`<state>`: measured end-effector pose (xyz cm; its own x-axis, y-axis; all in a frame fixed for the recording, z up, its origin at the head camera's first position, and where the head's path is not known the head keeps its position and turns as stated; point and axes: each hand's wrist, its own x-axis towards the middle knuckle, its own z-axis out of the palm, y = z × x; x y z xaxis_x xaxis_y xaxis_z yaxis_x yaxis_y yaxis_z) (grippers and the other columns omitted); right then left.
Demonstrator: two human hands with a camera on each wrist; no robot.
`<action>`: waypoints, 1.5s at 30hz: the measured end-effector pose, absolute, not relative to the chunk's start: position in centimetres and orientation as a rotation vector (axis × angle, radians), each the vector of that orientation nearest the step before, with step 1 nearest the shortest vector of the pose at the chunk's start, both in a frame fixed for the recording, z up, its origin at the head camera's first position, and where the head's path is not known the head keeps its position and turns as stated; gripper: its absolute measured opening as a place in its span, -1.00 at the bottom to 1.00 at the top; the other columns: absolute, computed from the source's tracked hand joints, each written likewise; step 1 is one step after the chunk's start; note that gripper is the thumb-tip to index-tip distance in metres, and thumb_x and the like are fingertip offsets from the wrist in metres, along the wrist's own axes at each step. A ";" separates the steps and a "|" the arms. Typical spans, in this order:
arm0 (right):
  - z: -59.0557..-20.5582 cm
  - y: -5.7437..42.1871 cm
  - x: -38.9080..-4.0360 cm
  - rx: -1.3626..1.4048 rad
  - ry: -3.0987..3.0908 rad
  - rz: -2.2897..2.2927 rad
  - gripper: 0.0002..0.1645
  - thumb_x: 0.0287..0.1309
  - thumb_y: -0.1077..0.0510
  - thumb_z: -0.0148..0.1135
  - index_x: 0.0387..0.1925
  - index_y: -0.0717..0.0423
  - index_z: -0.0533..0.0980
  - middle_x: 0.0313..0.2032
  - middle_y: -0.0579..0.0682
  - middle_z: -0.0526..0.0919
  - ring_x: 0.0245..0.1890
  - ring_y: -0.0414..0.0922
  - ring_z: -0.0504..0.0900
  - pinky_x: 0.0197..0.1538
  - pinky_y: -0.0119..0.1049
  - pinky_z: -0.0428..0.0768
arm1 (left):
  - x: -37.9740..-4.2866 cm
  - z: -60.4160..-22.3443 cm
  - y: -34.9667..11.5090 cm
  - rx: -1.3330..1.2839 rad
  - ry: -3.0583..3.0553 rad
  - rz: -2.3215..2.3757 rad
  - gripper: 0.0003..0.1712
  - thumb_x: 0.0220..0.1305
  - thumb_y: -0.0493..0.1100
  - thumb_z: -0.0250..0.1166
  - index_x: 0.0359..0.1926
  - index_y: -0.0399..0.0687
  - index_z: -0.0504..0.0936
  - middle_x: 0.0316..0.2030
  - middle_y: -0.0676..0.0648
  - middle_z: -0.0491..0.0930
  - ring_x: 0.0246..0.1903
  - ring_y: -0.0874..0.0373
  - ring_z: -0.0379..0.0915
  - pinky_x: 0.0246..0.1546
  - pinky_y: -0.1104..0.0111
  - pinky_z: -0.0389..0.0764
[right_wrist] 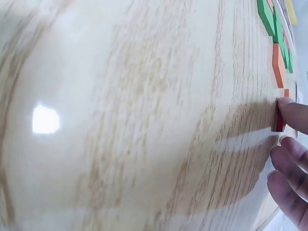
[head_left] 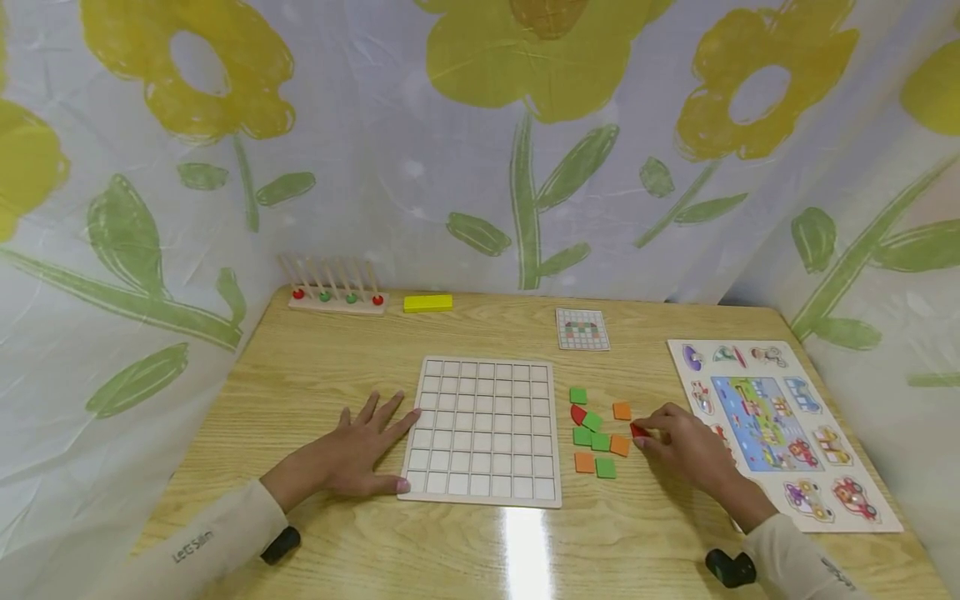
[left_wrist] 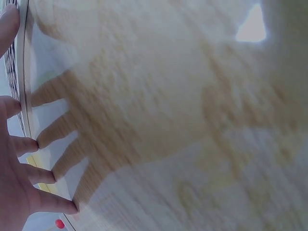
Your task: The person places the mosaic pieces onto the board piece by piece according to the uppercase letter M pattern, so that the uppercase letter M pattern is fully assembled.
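Observation:
In the head view my left hand (head_left: pixel 352 454) lies with fingers spread at the left edge of a white wooden grid board (head_left: pixel 480 432), thumb and a fingertip on its rim. The left wrist view shows that hand (left_wrist: pixel 19 178) with straight fingers, tips down on the glossy table. To the right of the board, my right hand (head_left: pixel 690 446) pinches a small red piece (head_left: pixel 638 430) between thumb and fingers, down at the table top. Close by lie green tiles (head_left: pixel 582 436), orange tiles (head_left: pixel 619 445) and a red rounded piece (head_left: pixel 577 414).
A pattern card (head_left: pixel 582 330) lies behind the tiles. At the right is a picture puzzle board (head_left: pixel 765 433), partly under my right forearm. Along the back edge stand a peg rack (head_left: pixel 337 305) with beads and a yellow box (head_left: pixel 428 303). A flowered curtain (head_left: pixel 375 167) hangs behind the table.

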<state>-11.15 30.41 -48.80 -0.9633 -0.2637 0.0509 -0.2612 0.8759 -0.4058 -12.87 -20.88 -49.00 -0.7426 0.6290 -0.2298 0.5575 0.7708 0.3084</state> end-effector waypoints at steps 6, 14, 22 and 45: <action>-48.9 30.3 -11.3 -0.411 3.052 -0.661 -0.62 0.17 0.12 0.45 0.02 0.14 0.71 -0.27 -0.05 0.59 -0.48 -0.28 0.32 -0.49 -0.41 0.32 | -12.9 -49.1 -21.0 0.918 2.646 0.309 0.16 0.23 0.55 0.11 0.62 0.08 -0.06 0.58 -0.33 -0.21 0.47 -0.57 -0.29 0.16 -0.58 0.02; -49.1 30.3 -11.6 -0.376 3.047 -0.638 -0.68 0.21 0.11 0.41 -0.01 0.10 0.72 -0.26 -0.04 0.59 -0.44 -0.27 0.43 -0.45 -0.40 0.39 | -12.9 -49.2 -20.9 0.919 2.647 0.305 0.16 0.23 0.56 0.10 0.62 0.09 -0.06 0.59 -0.30 -0.21 0.49 -0.54 -0.28 0.16 -0.57 0.03; -48.9 30.2 -11.7 -0.385 3.037 -0.666 -0.69 0.19 0.09 0.44 -0.05 0.09 0.73 -0.27 -0.06 0.60 -0.41 -0.26 0.51 -0.42 -0.38 0.44 | -12.8 -49.0 -20.9 0.939 2.667 0.319 0.14 0.25 0.52 0.13 0.61 0.05 -0.03 0.57 -0.35 -0.16 0.46 -0.59 -0.23 0.13 -0.58 0.07; -48.0 27.8 -12.9 -0.458 2.997 -0.825 -0.69 0.22 0.06 0.41 -0.06 0.11 0.72 -0.25 -0.05 0.64 -0.51 -0.33 0.47 -0.47 -0.41 0.46 | -12.7 -49.0 -20.9 0.921 2.663 0.314 0.14 0.24 0.54 0.12 0.61 0.07 -0.03 0.58 -0.33 -0.17 0.47 -0.56 -0.24 0.16 -0.57 0.05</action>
